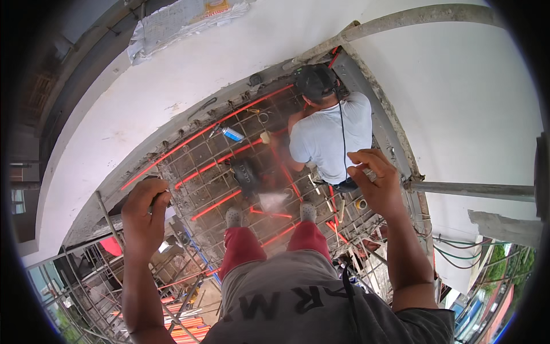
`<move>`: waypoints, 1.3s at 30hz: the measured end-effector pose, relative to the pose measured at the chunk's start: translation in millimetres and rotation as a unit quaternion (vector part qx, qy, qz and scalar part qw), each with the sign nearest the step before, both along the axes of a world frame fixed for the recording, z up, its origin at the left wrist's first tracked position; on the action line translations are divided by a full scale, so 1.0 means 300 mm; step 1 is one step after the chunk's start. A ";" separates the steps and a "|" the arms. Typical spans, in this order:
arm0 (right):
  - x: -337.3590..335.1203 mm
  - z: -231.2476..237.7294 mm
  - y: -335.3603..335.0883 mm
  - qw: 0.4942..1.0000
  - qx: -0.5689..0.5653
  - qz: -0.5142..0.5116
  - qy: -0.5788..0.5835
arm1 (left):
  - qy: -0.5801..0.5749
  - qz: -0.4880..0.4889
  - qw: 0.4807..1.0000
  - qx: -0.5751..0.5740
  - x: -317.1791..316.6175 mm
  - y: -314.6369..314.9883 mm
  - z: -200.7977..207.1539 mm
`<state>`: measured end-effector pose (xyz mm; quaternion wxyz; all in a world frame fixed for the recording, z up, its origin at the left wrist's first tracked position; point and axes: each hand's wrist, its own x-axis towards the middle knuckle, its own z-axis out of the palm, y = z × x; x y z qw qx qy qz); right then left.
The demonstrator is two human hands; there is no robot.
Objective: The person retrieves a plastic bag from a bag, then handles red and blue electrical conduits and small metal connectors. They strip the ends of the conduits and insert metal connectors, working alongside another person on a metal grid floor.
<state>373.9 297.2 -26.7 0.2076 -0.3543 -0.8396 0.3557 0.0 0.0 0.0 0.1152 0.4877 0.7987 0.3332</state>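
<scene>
At left, the left hand (146,215) is released, fingers loosely curled, above a steel grid (197,157) carrying red pipes (219,163). Rightward on it lie a blue can (232,135), its print too small to read, and a black bag (245,176) with pale lettering. The wearer's grey shirt (275,275) shows dark capitals. A co-worker (332,135) crouches near the right hand (375,182), also released.

Orange-red pipes (216,206) look like smooth plastic, the rebar grid (197,155) rough metal, the pale shirt (329,135) matt cloth.
</scene>
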 end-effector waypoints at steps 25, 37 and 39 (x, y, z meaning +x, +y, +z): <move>0.159 -1.337 -1.271 0.822 -0.410 -0.364 -0.157 | -0.110 -0.266 0.839 -0.462 -0.088 -0.219 -1.366; 0.712 -1.403 -1.654 0.700 -0.517 -0.477 -0.126 | -0.086 -0.665 0.469 -0.575 0.941 -0.342 -1.418; 0.845 -1.355 -1.695 0.688 -0.504 -0.511 -0.111 | -0.086 -0.644 0.499 -0.573 1.043 -0.333 -1.378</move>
